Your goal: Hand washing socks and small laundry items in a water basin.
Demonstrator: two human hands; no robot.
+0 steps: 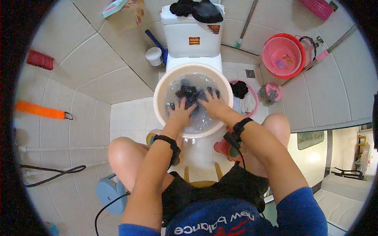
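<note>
A cream round basin [159,98] of cloudy, bubbly water stands between my knees. Dark wet cloth [186,90] lies bunched in it, partly under the surface. My left hand [181,113] rests on the near left part of the cloth with its fingers spread. Over the right part of the basin, my right hand [212,104] reaches into the water, fingers apart, touching a dark fold. The fingertips of both hands are partly under water. Each wrist wears a black strap.
Behind the basin is a white toilet [189,31] with black cloth on its tank. A pink basin [254,98] of laundry sits at the right. Stacked pink and red basins [281,55] lean on the right wall. A white tub [154,57] and blue stool [112,195] are at the left.
</note>
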